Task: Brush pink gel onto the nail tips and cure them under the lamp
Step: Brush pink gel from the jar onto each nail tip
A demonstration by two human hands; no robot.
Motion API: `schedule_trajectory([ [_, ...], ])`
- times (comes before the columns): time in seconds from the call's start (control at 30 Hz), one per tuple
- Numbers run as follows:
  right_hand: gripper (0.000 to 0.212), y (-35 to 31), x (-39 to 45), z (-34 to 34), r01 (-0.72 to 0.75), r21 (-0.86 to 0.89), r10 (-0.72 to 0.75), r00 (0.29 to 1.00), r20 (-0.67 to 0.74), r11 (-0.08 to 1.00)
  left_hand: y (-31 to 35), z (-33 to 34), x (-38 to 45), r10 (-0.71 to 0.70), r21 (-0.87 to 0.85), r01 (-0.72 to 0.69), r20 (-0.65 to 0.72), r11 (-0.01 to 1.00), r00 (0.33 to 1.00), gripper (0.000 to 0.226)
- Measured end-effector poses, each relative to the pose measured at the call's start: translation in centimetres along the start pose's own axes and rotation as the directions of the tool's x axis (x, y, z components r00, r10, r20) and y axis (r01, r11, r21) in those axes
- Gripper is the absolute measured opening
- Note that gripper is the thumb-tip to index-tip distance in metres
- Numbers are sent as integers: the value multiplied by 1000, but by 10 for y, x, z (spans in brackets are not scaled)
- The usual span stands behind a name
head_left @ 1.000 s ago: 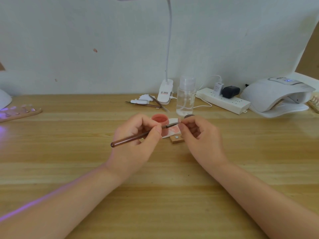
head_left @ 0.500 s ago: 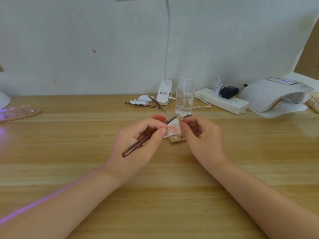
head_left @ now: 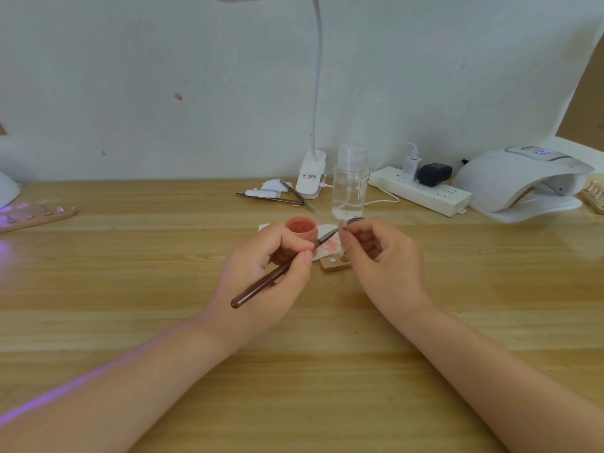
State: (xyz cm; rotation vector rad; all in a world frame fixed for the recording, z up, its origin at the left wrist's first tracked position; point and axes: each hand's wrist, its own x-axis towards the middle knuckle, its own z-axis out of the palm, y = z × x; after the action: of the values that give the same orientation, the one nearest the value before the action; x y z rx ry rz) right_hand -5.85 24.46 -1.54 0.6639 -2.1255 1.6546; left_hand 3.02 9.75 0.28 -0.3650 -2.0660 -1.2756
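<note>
My left hand (head_left: 261, 276) grips a brown-handled brush (head_left: 261, 284), its bristle end slanting up and right to a small nail tip on a metal holder (head_left: 351, 221) pinched in my right hand (head_left: 382, 256). An open pot of pink gel (head_left: 300, 227) stands just behind my left fingers on a white, pink-smeared paper (head_left: 328, 246). A small wooden block with a magnet dot (head_left: 333, 263) lies between my hands. The white curing lamp (head_left: 519, 181) sits at the far right. A wooden strip with several nail tips (head_left: 36, 212) lies far left in purple light.
Along the wall stand a clip lamp base (head_left: 310, 176), a clear pump bottle (head_left: 349, 184) and a white power strip (head_left: 421, 189) with plugs. Tweezers and white scraps (head_left: 277, 196) lie behind the pot. A second white lamp edge (head_left: 8, 191) shows far left.
My left hand has turned the brush from nearly level to steeply slanted, its handle end dropping down and right. The pink pot shows again behind my fingers. My right hand stays put.
</note>
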Motion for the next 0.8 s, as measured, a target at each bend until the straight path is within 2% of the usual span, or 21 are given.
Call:
schedule_trajectory([
  [0.13,4,0,0,0,-24,17,24,1000,1,1000,0,-3,0,12,-37,-13,-37,999,999,2],
  [0.37,6,-2,-1,0,-18,17,17,1000,15,1000,-1,3,0,-55,-33,54,-40,998,998,16],
  [0.5,6,-2,-1,0,-21,12,21,1000,17,1000,-1,-1,0,-6,-24,6,-26,1000,1000,13],
  [0.63,7,-3,-1,-1,-20,2,20,1000,18,1000,1,-1,0,7,-62,-12,-68,998,998,2],
  [0.73,8,-3,-1,-1,-12,-4,12,1000,17,1000,0,2,2,-11,-46,8,-66,999,998,16],
  [0.8,7,-3,-1,0,-10,-4,10,1000,22,1000,-1,3,1,-54,-66,51,-47,997,997,17],
])
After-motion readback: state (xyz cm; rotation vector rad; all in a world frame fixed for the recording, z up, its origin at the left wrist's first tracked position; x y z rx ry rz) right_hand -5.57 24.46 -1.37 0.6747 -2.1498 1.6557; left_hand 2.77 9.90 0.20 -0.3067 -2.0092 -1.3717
